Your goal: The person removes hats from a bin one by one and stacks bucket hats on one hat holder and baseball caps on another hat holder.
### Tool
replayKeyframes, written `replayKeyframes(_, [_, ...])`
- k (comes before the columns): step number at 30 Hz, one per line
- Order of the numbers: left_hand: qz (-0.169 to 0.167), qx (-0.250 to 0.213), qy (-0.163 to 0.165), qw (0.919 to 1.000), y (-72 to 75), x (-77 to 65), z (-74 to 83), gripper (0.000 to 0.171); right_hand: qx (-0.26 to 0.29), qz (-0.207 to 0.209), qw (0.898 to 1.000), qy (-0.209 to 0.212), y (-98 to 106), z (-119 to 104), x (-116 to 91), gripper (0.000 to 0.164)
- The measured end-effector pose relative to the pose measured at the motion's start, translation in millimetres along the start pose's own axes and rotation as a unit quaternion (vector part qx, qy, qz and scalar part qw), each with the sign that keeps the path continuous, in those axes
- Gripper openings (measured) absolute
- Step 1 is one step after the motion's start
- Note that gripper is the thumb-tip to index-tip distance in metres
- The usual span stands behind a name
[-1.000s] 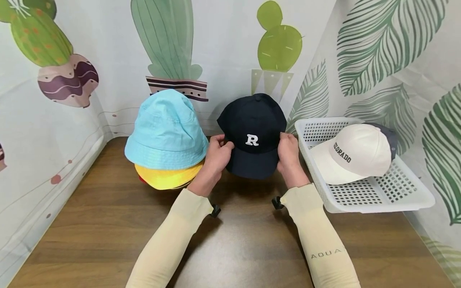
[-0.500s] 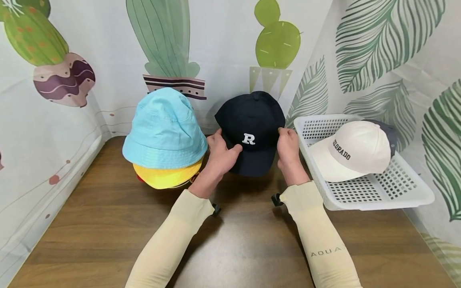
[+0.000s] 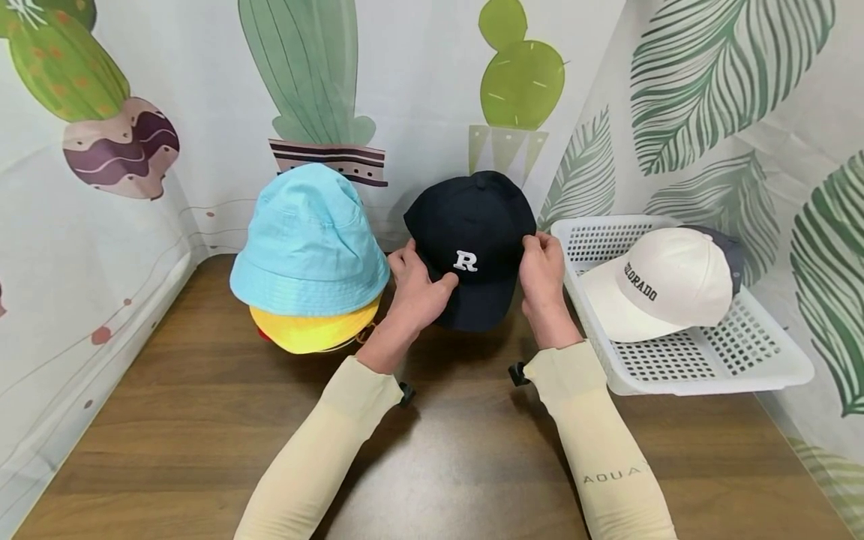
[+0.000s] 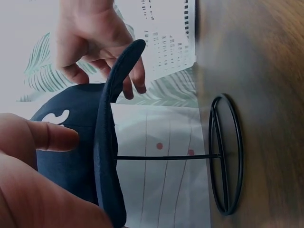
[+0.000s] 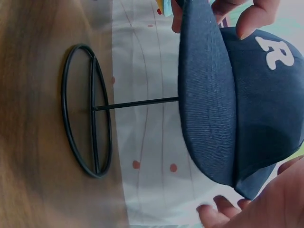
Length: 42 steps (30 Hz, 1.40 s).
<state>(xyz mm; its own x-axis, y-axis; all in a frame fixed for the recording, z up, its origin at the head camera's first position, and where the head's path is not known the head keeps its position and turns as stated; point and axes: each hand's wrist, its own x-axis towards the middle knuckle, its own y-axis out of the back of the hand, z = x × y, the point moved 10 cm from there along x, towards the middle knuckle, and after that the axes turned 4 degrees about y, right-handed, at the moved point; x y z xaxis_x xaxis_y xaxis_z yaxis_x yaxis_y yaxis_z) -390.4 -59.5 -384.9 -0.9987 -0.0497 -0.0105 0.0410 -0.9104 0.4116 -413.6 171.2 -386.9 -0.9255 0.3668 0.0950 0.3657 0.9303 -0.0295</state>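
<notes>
A navy baseball cap (image 3: 472, 217) with a white letter R sits on a black wire hat stand (image 4: 166, 157), its brim toward me. In the right wrist view the stand's round base (image 5: 65, 102) rests on the wooden table. My left hand (image 3: 420, 294) grips the cap's left side, thumb on the front near the R and fingers round the edge. At the opposite side, my right hand (image 3: 542, 274) holds the cap's edge between thumb and fingers. Part of those fingers is hidden behind the cap in the head view.
To the left, a light blue bucket hat (image 3: 307, 247) sits over a yellow hat (image 3: 310, 330). At the right stands a white plastic basket (image 3: 742, 386) holding a cream cap (image 3: 675, 277) and a dark cap (image 3: 737, 259) behind it. A patterned cloth hangs behind the table (image 3: 459, 450).
My left thumb has moved right onto the cap's front, with the fingers further round its side. The cap has turned slightly to the left. My right hand has shifted slightly up its edge.
</notes>
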Motion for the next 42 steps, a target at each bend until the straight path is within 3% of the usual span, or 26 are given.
replayKeyframes(17, [0.027, 0.02, -0.036, 0.9988, 3.7, -3.3, 8.9, 0.096, 0.005, 0.016, 0.999, 0.043, 3.5, -27.4, -9.7, 0.044])
replayKeyframes(27, [0.045, 0.028, -0.076, 0.9957, 8.1, -13.5, 24.5, 0.095, 0.004, 0.017, 0.998, 0.056, 8.2, -38.1, -12.5, 0.042])
replayKeyframes(33, [0.072, 0.016, -0.136, 0.988, 12.3, -25.9, 41.2, 0.093, 0.018, 0.012, 0.997, 0.076, 14.0, -55.5, -18.8, 0.04])
replayKeyframes(42, [0.109, -0.003, -0.239, 0.965, 15.5, -44.1, 63.8, 0.083, 0.078, 0.008, 0.991, 0.105, 28.0, -88.2, -32.1, 0.028])
